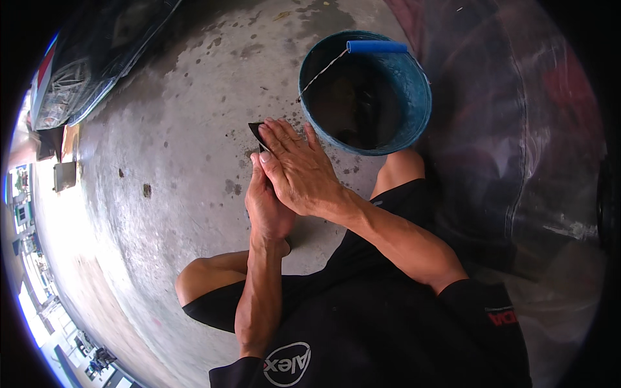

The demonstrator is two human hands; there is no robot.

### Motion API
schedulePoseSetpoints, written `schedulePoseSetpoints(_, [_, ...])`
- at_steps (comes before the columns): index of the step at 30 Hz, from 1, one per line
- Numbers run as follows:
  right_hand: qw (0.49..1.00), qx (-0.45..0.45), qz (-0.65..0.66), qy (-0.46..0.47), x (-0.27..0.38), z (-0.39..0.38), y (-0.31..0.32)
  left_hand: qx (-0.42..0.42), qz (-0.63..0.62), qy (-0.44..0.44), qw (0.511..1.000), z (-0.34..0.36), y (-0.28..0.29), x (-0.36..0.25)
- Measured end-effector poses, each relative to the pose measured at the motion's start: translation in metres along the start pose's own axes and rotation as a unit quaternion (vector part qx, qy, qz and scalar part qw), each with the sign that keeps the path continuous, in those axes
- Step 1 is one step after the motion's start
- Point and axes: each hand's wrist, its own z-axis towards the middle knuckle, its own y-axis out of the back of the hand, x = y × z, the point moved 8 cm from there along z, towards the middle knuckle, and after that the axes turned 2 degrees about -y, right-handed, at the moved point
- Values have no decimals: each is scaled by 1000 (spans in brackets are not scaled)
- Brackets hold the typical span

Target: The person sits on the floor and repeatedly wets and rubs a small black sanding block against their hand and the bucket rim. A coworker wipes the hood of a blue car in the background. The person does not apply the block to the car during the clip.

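A thin black sheet that looks like sandpaper (255,131) is pressed between my palms. Only its pointed corner and a narrow edge stick out past the fingertips. My right hand (299,169) lies on top, fingers straight and close together. Beneath it, my left hand (266,204) supports the sheet, its thumb pointing up and most of its fingers hidden. Just beyond my right hand stands a blue bucket (414,110) with dark contents. Its wire handle, fitted with a blue grip (377,47), rests across the far rim.
Grey concrete floor (187,142) with dark wet spots spreads in front and to the left. Clear plastic sheeting (498,149) covers a large dark and reddish thing on the right. A glossy dark object (97,71) fills the upper left. My bent knees frame my hands.
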Motion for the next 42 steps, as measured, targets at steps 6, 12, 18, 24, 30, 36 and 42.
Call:
schedulePoseSetpoints(6, [999,-17,-12,25,13,-21,-9,-8,63,-38,997,-8,6,-16])
schedulePoseSetpoints(12, [999,-13,-15,28,11,-31,-13,-9,47,-29,998,-2,18,-18])
schedulePoseSetpoints(18, [999,-19,-25,28,4,-2,4,25,19,-34,999,0,1,-16])
schedulePoseSetpoints(24, [996,-12,-48,69,8,-16,3,-2,49,-12,999,-5,9,-10])
schedulePoseSetpoints(30, [997,12,46,66,-12,3,15,80,110,-60,989,-10,-3,-18])
schedulePoseSetpoints(36, [988,31,4,148,-7,7,19,35,343,-111,932,-8,-7,-17])
schedulePoseSetpoints(42, [982,50,-88,159,-26,14,32,-64,563,-168,807,-12,-5,-29])
